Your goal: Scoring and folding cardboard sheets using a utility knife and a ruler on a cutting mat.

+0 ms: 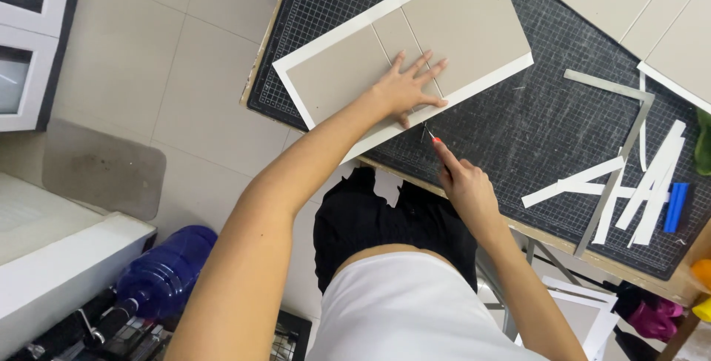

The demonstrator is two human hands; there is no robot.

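The right hand (466, 183) was closed in a tight grip around a small cutting knife (432, 137), with its thin tip down at the lower white edge of the cover piece (404, 42). The left hand (407, 91) held nothing. It lay flat and open with its fingers (429, 65) spread, pressing the cover piece onto the black cutting mat (533, 117).

The cover piece lay at the near left part of the mat, on the tabletop (563, 242). It was 3 grey boards on a bigger white sheet (2 wide ones and 1 thin one in the middle). The boards looked stiff and light. The white border looked thin and bendy, so it could tear or crease easily. I think a flat palm on the grey boards was the safest way to hold it, well away from the blade.

Most of the knife was hidden inside the right hand, so its shape was hard to tell. The blade tip was too small to see well. Another grey board set (644, 13) was cut off at the top right. White paper strips (637, 183) and a metal ruler (618, 161) lay further right.
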